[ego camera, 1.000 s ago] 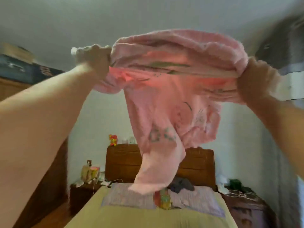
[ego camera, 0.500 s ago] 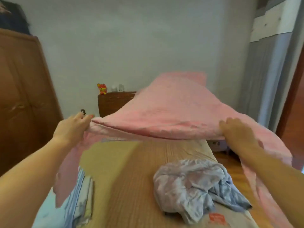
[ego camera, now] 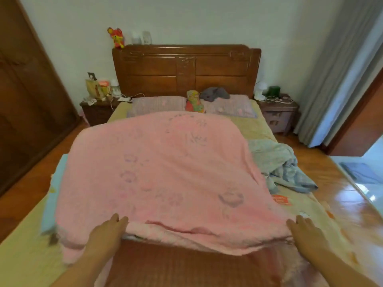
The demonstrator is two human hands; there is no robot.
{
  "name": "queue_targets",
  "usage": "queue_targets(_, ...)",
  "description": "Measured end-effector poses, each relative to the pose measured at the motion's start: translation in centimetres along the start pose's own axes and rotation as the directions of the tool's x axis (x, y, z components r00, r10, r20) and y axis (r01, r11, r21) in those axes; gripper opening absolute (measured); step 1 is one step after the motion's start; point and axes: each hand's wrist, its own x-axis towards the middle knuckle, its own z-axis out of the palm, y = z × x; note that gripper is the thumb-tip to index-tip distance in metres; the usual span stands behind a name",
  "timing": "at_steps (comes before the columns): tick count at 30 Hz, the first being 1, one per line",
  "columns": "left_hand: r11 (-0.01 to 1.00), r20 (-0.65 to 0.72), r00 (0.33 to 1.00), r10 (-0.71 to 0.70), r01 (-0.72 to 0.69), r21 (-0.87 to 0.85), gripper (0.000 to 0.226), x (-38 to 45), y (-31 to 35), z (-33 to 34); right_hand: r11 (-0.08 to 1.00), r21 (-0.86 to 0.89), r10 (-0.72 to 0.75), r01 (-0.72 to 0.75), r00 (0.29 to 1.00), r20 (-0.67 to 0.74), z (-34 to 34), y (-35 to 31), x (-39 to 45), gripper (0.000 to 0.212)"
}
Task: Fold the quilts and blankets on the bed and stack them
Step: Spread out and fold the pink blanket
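A: Entry. We note the pink quilt [ego camera: 165,172] spread over the middle of the bed [ego camera: 24,255], its near edge bunched at the foot end, its far edge just short of the pillows [ego camera: 157,104]. The surface reads domed rather than flat; we judge air is trapped beneath.

B: Hands?

A: Left hand [ego camera: 107,233] lies at the near-left part of the edge, right hand [ego camera: 304,230] at the near-right corner. Both sit on the hem with fingers pointing away. Whether the fingers pinch cloth underneath or merely press on it, we cannot tell; motion blur hides the fingertips.

B: Why that spacing?

A: Our reading: holding the two ends of one edge keeps the hem straight, so a fold can run square.

B: Other bedding?

A: A crumpled blue-grey blanket [ego camera: 281,164] lies right of the pink quilt, partly tucked under its edge. A light blue sheet [ego camera: 60,172] shows at the left. Neither is folded.

B: Status?

A: Early, we judge. No stack visible yet.
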Motion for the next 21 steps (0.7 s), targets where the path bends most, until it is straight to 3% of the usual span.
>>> queue_targets(4,0.998,0.206,0.977,0.053,-0.055,0.004,0.034,-3.9,-1.1,1.6,0.999,-0.043,-0.022,0.028,0.989,0.147,1.6,-2.8,-2.2,0.059)
queue_targets(7,1.000,0.210,0.977,0.027,-0.029,0.005,0.028,-6.3,-1.5,3.3,1.000,0.019,-0.024,0.021,0.982,0.188,2.1,-4.2,-4.5,0.063)
queue_targets(9,0.998,0.197,0.980,-0.017,0.029,-0.060,0.030,-7.6,-0.6,4.0,0.994,0.001,-0.104,0.107,0.961,0.258,2.5,-5.9,-6.1,0.074)
queue_targets(11,0.990,0.202,0.979,-0.009,0.037,-0.133,0.039,-9.0,0.6,4.7,0.973,0.021,-0.226,0.229,0.935,0.273,3.1,-7.1,-7.5,0.056)
queue_targets(13,0.989,0.233,0.972,-0.030,0.063,-0.136,0.048,-10.2,2.4,5.1,0.979,-0.003,-0.189,0.202,0.923,0.336,3.2,-7.4,-8.1,0.039)
queue_targets(15,0.984,0.205,0.978,-0.033,0.068,-0.164,0.051,-11.0,4.1,4.8,0.980,0.034,-0.195,0.196,0.907,0.372,4.3,-7.4,-7.4,0.038)
queue_targets(18,0.994,0.233,0.972,-0.038,0.061,-0.096,0.045,-11.9,4.6,6.7,0.938,0.146,-0.338,0.314,0.741,0.580,7.6,-6.7,-6.8,0.047)
queue_targets(21,0.993,0.473,0.873,-0.118,0.108,0.049,0.035,-12.0,3.4,9.2,0.925,0.052,-0.276,0.376,0.571,0.774,9.5,-7.1,-5.6,0.040)
